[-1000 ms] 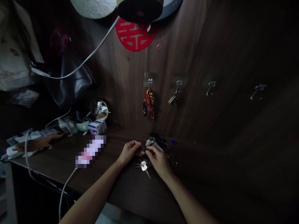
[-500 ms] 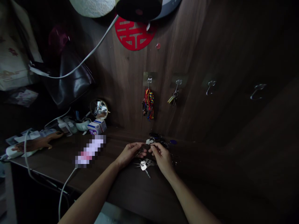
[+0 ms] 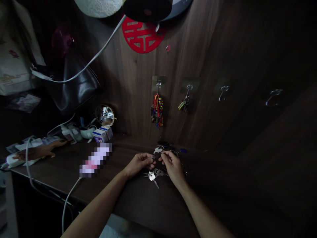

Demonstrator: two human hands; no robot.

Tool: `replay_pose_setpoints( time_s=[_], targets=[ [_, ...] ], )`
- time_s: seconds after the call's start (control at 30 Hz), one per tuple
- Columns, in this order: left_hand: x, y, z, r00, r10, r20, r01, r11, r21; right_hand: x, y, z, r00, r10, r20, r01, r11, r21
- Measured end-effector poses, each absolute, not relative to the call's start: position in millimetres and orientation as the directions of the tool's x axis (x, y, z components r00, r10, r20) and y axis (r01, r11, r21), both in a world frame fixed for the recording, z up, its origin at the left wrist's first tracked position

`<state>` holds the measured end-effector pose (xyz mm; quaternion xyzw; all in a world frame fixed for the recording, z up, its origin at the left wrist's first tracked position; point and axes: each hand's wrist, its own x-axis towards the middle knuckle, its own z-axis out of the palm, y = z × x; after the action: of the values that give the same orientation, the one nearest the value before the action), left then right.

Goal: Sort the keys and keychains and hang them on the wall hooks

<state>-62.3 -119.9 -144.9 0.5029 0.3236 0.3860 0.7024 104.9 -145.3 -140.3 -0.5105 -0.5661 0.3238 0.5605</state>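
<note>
My left hand (image 3: 138, 163) and my right hand (image 3: 173, 167) meet over a dark wooden shelf (image 3: 138, 195), fingertips pinched on a bunch of keys (image 3: 154, 174) whose silver keys hang down between them. More keys and fobs (image 3: 168, 148) lie in a dim pile just behind my hands. On the wall above, a hook carries a colourful woven keychain (image 3: 158, 110) and the hook beside it carries a small key set (image 3: 183, 104). Two further hooks (image 3: 223, 92) to the right hang bare.
A black handbag (image 3: 71, 86) hangs at left above a small round mirror (image 3: 105, 115), small boxes (image 3: 102, 135) and a white cable (image 3: 66, 201). A red paper cutout (image 3: 142, 34) is stuck high on the wall. The right side is very dark.
My hands have drawn slightly nearer each other and the key bunch has shifted a little between them; my right hand moved a bit right and up.
</note>
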Motion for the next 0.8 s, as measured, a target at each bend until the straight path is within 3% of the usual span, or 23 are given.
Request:
replay_pose_setpoints(
  time_s=[0.3, 0.47, 0.63, 0.8],
  targets=[
    [-61.7, -121.1, -143.3, 0.492, 0.869, -0.056, -0.218, 0.185, 0.958, 104.0, -145.7, -145.9, 0.049, 0.873, 0.486, 0.478, 0.406, -0.778],
    [-61.5, -120.3, -143.9, 0.486, 0.873, -0.045, -0.215, 0.169, 0.962, 103.8, -148.7, -140.8, 0.058, 0.807, 0.588, 0.513, 0.481, -0.711],
    [-59.9, -121.0, -142.9, 0.45, 0.893, -0.014, -0.223, 0.127, 0.966, 99.7, -154.7, -133.6, -0.039, 0.767, 0.64, 0.552, 0.55, -0.626],
    [-59.6, -123.0, -140.2, 0.466, 0.885, -0.007, -0.213, 0.12, 0.97, 97.8, -151.8, -137.7, -0.006, 0.803, 0.596, 0.525, 0.51, -0.681]
  ],
)
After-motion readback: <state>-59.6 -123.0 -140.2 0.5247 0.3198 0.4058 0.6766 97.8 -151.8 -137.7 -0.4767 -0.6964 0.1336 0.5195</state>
